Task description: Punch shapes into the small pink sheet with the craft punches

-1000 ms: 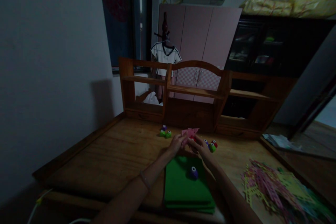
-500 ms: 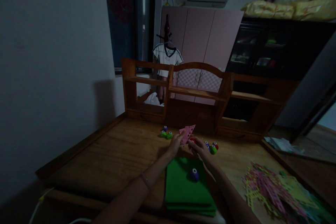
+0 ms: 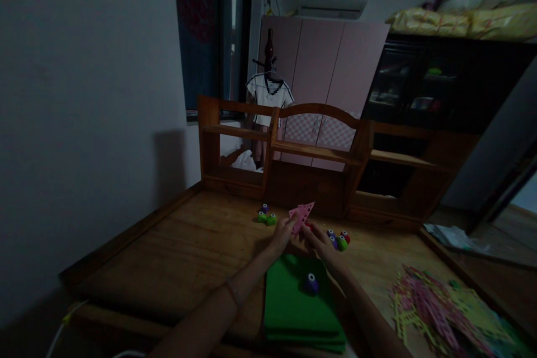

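Note:
My left hand (image 3: 282,234) pinches a small pink punched paper piece (image 3: 301,215) held up above the wooden desk (image 3: 176,257). My right hand (image 3: 318,239) sits just right of it, fingers curled around a small red object (image 3: 309,226) that is mostly hidden; it looks like a craft punch. Below both hands lies a stack of green felt sheets (image 3: 289,307) with a purple punch (image 3: 311,283) resting on it.
Small punches sit in two clusters on the desk: green and purple ones (image 3: 265,215) at left, red, green and purple ones (image 3: 339,239) at right. A heap of pink and yellow cut paper (image 3: 436,307) covers the right side. A wooden shelf unit (image 3: 319,151) backs the desk.
The view has tilted slightly, so everything sits a little lower in frame. Both hands stay together with the pink piece, which is turned a little more upright.

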The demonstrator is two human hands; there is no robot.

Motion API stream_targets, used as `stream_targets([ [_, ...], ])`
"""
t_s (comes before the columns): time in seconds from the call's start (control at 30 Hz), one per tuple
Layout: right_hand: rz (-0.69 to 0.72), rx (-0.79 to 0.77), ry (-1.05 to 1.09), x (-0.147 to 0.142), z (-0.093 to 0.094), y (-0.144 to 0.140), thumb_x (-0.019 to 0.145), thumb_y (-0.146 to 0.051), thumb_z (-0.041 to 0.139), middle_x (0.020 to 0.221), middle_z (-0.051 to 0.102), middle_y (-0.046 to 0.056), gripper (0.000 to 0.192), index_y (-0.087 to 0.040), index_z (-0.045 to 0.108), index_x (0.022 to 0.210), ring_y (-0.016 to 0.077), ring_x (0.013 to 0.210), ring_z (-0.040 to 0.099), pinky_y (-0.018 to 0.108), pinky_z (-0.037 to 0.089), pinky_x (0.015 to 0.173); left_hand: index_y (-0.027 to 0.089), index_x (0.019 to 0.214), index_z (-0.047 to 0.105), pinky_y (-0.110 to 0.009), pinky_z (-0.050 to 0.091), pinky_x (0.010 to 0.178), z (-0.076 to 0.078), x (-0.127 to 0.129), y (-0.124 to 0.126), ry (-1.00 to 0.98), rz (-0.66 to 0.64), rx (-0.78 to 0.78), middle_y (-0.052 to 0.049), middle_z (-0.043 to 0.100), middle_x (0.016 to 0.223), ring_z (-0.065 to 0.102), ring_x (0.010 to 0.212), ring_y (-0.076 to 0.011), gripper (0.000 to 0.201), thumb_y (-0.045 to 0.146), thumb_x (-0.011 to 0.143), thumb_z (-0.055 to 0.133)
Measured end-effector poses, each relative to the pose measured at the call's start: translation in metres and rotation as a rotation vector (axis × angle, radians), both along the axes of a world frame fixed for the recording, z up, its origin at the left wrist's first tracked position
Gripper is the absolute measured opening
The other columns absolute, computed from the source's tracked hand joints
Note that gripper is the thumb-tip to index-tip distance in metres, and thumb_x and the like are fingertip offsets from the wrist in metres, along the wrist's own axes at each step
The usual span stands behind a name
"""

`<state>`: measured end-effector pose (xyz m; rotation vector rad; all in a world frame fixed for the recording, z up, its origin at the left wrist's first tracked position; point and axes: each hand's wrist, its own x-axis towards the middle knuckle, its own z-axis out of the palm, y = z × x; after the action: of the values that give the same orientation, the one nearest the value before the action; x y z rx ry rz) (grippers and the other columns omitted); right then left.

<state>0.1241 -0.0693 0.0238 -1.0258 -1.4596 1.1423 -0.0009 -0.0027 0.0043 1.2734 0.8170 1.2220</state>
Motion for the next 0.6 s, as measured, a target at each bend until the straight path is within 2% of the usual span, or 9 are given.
stream_targets([
  [0.1, -0.021, 0.016, 0.023, 0.000, -0.003, 0.003, 0.085, -0.049, 0.050, 0.075, 0.048, 0.001, 0.036, -0.020, 0.048, 0.107, 0.0081, 0.053, 0.038, 0.021, 0.024, 0.042, 0.008, 0.065, 0.055, -0.022, 0.031, 0.050, -0.004, 0.002, 0.002, -0.014, -0.015, 0.012, -0.004, 0.050, 0.058, 0.042, 0.052, -0.0091, 0.061, 0.070, 0.068, 0.051],
  [0.27, -0.060, 0.033, 0.053, 0.004, -0.012, 0.012, 0.083, -0.048, 0.052, 0.070, 0.045, -0.001, 0.035, -0.020, 0.046, 0.104, 0.0066, 0.049, 0.034, 0.020, 0.026, 0.042, 0.006, 0.073, 0.057, -0.023, 0.038, 0.058, -0.007, 0.004, 0.002, 0.010, -0.111, 0.025, -0.006, 0.054, 0.065, 0.049, 0.058, -0.0116, 0.059, 0.065, 0.073, 0.049],
  [0.47, -0.096, 0.004, 0.039, 0.011, -0.018, 0.017, 0.082, -0.051, 0.052, 0.064, 0.041, -0.002, 0.036, -0.021, 0.048, 0.102, 0.0073, 0.048, 0.033, 0.019, 0.027, 0.041, 0.007, 0.068, 0.059, -0.023, 0.035, 0.059, -0.006, 0.000, -0.002, 0.300, -0.030, 0.261, -0.006, 0.055, 0.065, 0.049, 0.062, -0.0126, 0.056, 0.058, 0.082, 0.042],
  [0.6, -0.069, -0.008, 0.045, 0.012, -0.013, 0.016, 0.080, -0.050, 0.055, 0.064, 0.041, -0.002, 0.035, -0.018, 0.049, 0.094, 0.0066, 0.047, 0.032, 0.019, 0.024, 0.041, 0.007, 0.070, 0.059, -0.022, 0.035, 0.055, -0.010, 0.000, 0.002, 0.260, -0.048, 0.214, -0.005, 0.054, 0.063, 0.047, 0.060, -0.0120, 0.055, 0.058, 0.081, 0.043],
])
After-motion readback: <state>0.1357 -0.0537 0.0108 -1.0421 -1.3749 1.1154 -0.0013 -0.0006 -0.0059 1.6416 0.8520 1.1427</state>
